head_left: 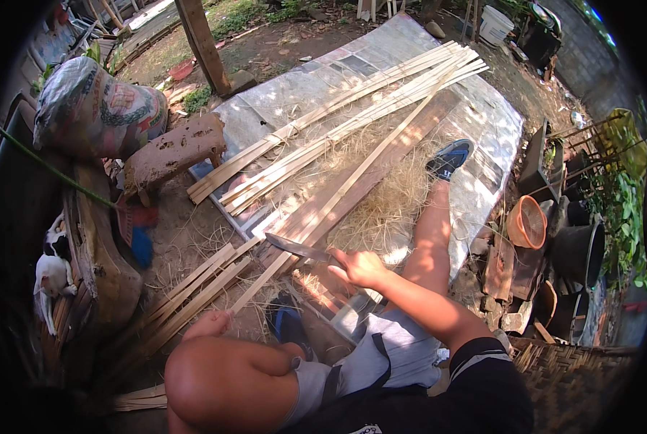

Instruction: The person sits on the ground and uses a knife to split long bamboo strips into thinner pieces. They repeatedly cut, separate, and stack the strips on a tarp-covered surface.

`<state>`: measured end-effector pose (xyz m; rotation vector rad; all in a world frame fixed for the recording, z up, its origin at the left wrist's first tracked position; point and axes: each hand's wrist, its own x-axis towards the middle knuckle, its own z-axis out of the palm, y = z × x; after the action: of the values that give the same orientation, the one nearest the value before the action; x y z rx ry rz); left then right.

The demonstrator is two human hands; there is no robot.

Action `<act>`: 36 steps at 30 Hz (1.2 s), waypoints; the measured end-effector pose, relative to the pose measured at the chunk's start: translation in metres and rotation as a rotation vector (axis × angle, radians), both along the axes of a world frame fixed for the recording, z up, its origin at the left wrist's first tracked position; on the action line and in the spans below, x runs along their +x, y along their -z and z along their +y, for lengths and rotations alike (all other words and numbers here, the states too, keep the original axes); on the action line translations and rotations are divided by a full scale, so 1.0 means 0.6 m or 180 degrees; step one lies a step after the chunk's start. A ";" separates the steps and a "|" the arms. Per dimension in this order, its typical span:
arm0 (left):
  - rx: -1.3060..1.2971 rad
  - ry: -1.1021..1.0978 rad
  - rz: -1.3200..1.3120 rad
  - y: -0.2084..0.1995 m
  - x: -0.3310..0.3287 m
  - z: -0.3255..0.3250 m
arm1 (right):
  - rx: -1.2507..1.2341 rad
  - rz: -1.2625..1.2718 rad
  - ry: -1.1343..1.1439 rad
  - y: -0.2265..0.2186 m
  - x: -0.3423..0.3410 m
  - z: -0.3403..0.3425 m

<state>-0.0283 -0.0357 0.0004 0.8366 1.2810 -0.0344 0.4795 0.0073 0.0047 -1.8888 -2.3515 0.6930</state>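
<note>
My right hand (359, 267) grips the handle of a large knife (298, 248), whose blade lies across a long bamboo strip (352, 181). The strip runs from near my left hand up and to the right over a wooden plank (381, 170). My left hand (209, 324) sits behind my raised left knee and holds the near end of that strip. Pale bamboo shavings (381, 210) pile around the plank. My right leg stretches out beside them, ending in a blue shoe (450, 158).
Bundles of split bamboo strips (338, 108) lie across a plastic sheet (316, 79). More strips (193, 289) lie by my left knee. A stuffed sack (95, 108), a worn stool (175, 148), a white cat (52, 275), pots (576, 249) and a woven mat (576, 376) surround me.
</note>
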 end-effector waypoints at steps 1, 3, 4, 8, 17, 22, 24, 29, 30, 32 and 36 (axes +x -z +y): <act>0.0004 0.0030 0.0045 -0.006 0.000 -0.003 | -0.0052 -0.0018 0.0480 0.012 0.018 0.010; -0.0030 0.0082 0.0123 -0.012 -0.011 -0.026 | 0.0112 0.0125 0.1756 0.026 0.119 0.066; 0.0024 0.0226 0.0142 -0.017 0.002 -0.007 | 0.0016 -0.0037 0.2411 0.034 0.188 0.080; 0.0931 0.0716 0.0748 -0.059 0.080 0.062 | 0.0213 0.0188 0.1930 0.020 0.113 0.080; 0.3128 0.0742 0.1733 -0.035 0.211 0.062 | -0.0099 0.0214 0.0798 -0.027 -0.039 -0.006; 0.3079 0.1037 0.1626 -0.010 0.161 0.061 | 0.0366 0.0275 0.0433 -0.009 -0.039 -0.002; 0.2459 0.0950 0.1412 -0.002 0.094 0.057 | 0.0186 0.0001 0.0499 -0.016 0.006 0.008; 0.1574 0.1339 0.1276 -0.043 0.018 0.064 | 0.0107 -0.0143 0.1939 -0.005 0.138 0.068; 0.2190 0.1434 0.1505 -0.032 0.041 0.066 | 0.0063 -0.0046 0.1769 0.008 0.107 0.063; 0.3426 0.1572 0.1984 -0.033 0.151 0.069 | -0.0328 0.0509 0.1220 -0.005 -0.015 0.019; 0.3032 0.1672 0.2242 -0.031 0.210 0.080 | 0.0754 0.0024 -0.0243 -0.030 -0.120 -0.075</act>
<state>0.0976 0.0125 0.0192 2.1060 1.7019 -0.1549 0.4075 -0.0376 0.0225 -1.7038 -2.3892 0.4030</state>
